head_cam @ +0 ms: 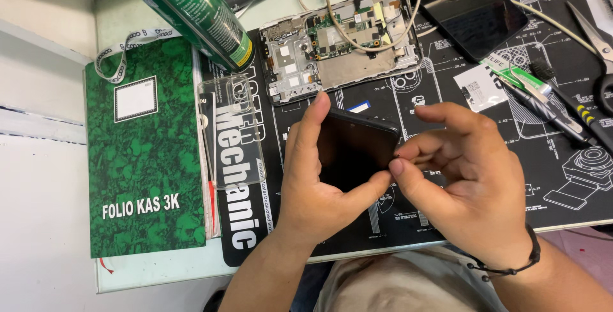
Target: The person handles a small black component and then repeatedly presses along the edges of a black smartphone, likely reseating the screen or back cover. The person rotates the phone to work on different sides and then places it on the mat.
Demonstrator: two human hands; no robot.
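Both hands are over the black work mat [447, 101]; my left hand [319, 184] wraps its fingers around a small black phone [354, 149] and holds it up, tilted, just above the mat. My right hand [472, 191] has bent fingers, and its thumb and first finger pinch at the phone's right edge; an opened phone frame [338, 44] lies behind, and a green book [147, 152] lies to the left.

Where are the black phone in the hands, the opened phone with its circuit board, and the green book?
black phone [350, 149], head view, middle of its dark face
opened phone [338, 44], head view, on its circuit board
green book [143, 159], head view, middle of its cover
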